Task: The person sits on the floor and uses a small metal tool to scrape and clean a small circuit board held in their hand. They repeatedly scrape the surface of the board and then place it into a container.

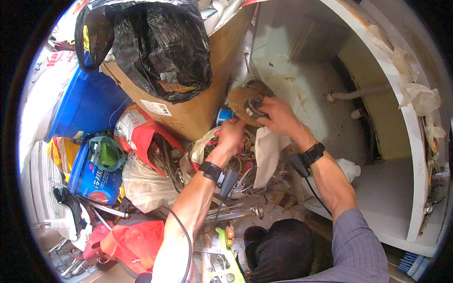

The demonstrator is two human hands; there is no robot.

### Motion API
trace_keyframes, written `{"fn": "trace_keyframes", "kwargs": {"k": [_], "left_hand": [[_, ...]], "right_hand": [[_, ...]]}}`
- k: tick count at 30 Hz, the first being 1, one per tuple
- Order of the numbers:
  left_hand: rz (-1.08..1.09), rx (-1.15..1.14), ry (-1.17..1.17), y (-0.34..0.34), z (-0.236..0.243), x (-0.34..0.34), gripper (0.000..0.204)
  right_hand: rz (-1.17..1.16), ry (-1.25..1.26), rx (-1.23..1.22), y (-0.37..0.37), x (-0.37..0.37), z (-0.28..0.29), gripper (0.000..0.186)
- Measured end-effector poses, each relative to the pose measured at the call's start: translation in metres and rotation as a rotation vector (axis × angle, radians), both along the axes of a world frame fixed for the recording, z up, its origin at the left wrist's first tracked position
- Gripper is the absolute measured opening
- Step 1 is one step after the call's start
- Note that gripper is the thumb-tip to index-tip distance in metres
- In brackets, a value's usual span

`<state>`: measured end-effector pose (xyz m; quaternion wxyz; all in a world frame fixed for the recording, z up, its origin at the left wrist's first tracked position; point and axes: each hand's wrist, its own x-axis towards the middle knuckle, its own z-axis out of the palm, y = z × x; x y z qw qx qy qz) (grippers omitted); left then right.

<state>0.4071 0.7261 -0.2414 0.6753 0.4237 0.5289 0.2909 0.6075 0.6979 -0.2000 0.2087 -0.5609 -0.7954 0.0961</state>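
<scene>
My right hand (281, 115) is closed on a dark rounded object (254, 107) with a pale mark; its exact kind is unclear. Just behind it is a brown disc (238, 96) with a rough, dark upper edge. To the left, my left hand (231, 135) has its fingers drawn together beside a blue can (225, 115); whatever they pinch is hidden. Below both hands lies a tangle of thin coloured wires (245, 165) in an open bag. A whitish sheet (269, 153) hangs over that pile, under my right wrist.
A cardboard box (188, 111) topped by a black plastic bag (163, 47) stands at the far left. Blue buckets (96, 179), a red bag (141, 129) and metal pipes (236, 213) crowd the left and front. An open white cabinet (373, 203) with a hose (354, 94) fills the right.
</scene>
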Motion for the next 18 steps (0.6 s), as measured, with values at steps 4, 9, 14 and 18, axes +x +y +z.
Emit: {"fn": "trace_keyframes", "kwargs": {"k": [4, 9, 14, 18], "left_hand": [[-0.104, -0.165, -0.284, 0.001, 0.005, -0.011, 0.023], [-0.197, -0.305, -0.525, 0.001, 0.013, -0.037, 0.024], [-0.154, -0.313, -0.523, -0.002, 0.019, -0.036, 0.025], [-0.105, -0.237, -0.337, -0.004, 0.025, -0.024, 0.025]], "right_hand": [[0.041, 0.066, 0.092, -0.005, -0.001, 0.001, 0.026], [0.018, 0.074, -0.026, -0.006, 0.002, 0.001, 0.027], [-0.011, 0.075, -0.130, -0.004, 0.006, 0.002, 0.029], [-0.014, 0.068, -0.148, -0.004, 0.003, 0.008, 0.034]]}}
